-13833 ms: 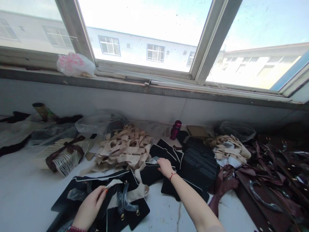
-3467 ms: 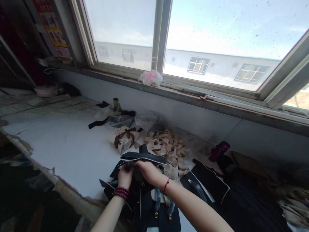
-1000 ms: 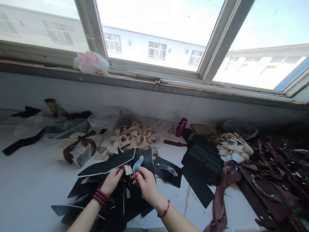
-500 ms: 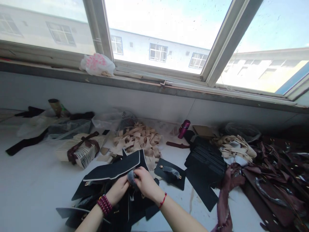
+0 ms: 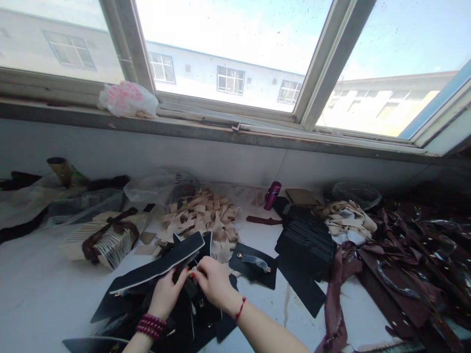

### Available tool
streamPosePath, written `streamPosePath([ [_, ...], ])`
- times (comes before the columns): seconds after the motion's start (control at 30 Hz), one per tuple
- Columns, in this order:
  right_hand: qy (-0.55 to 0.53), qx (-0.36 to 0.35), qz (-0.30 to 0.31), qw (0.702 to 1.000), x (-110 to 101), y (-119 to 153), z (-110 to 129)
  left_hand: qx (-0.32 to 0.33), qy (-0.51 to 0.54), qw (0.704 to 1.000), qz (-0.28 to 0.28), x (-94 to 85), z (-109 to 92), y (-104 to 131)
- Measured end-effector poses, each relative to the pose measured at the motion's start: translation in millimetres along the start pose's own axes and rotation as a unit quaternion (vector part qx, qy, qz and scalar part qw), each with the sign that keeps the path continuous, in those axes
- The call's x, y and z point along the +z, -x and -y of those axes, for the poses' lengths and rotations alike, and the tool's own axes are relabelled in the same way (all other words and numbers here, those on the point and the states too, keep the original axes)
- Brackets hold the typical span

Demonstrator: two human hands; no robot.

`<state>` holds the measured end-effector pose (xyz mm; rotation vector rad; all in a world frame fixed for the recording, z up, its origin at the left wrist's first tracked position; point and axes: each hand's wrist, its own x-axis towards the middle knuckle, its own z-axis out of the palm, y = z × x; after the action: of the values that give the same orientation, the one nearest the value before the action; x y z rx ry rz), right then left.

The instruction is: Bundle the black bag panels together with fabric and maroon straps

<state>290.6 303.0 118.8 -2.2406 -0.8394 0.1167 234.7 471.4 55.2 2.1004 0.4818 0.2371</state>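
Observation:
My left hand (image 5: 164, 296), a beaded bracelet at its wrist, is closed on a black leather piece (image 5: 158, 267) with a pale edge, its fingers partly under the flap. Beside it my right hand (image 5: 215, 284), with a red cord bracelet, pinches at the same spot; a small pale bit shows at its fingertips, too small to name. More black leather pieces (image 5: 191, 318) with gold-coloured fittings lie heaped below both hands. To the right rests a flat black panel (image 5: 237, 269) bearing a handle (image 5: 255, 261) wrapped in clear plastic.
Beige strips (image 5: 206, 211) are piled behind the hands. At left lies a tied bundle of cream pieces (image 5: 117, 242). Right of centre stand a purple bottle (image 5: 272, 195) and stacked black panels (image 5: 307, 240). Dark red leather pieces (image 5: 401, 294) cover the right side, below the window.
The grey wrapped handle that was between both hands is no longer visible there. My left hand has moved left and opened its thumb away from the right hand. The view has shifted slightly right.

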Motion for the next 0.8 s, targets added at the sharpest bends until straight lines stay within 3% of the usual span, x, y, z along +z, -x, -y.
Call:
streamPosePath([
  [0.07,-0.082,0.042,-0.035,0.995,4,2,-3,0.072,-0.030,0.994,-0.082,1.4,9,-1],
  [0.13,-0.136,0.061,-0.055,0.987,10,5,-5,0.174,-0.073,0.976,-0.108,1.7,14,-1],
  [0.2,-0.161,0.050,-0.059,0.984,17,8,-5,0.255,-0.093,0.961,-0.047,1.1,17,2],
  [0.27,-0.157,0.027,-0.051,0.986,19,7,-6,0.281,-0.067,0.957,0.041,-0.2,17,3],
  [0.33,-0.166,0.002,-0.013,0.986,12,3,-13,0.247,-0.028,0.964,0.097,-2.1,16,2],
  [0.4,-0.166,0.020,0.013,0.986,-5,-4,-32,0.188,-0.002,0.975,0.118,-3.9,16,-1],
  [0.53,-0.056,0.167,-0.055,0.983,-58,0,-102,0.095,0.034,0.991,0.083,-4.2,20,-7],
  [0.67,0.028,0.237,-0.012,0.971,-85,41,-170,0.015,0.049,0.999,-0.002,-0.4,26,-13],
  [0.8,0.037,0.226,0.044,0.972,-95,84,-189,-0.034,0.072,0.997,0.022,-2.0,32,-18],
])
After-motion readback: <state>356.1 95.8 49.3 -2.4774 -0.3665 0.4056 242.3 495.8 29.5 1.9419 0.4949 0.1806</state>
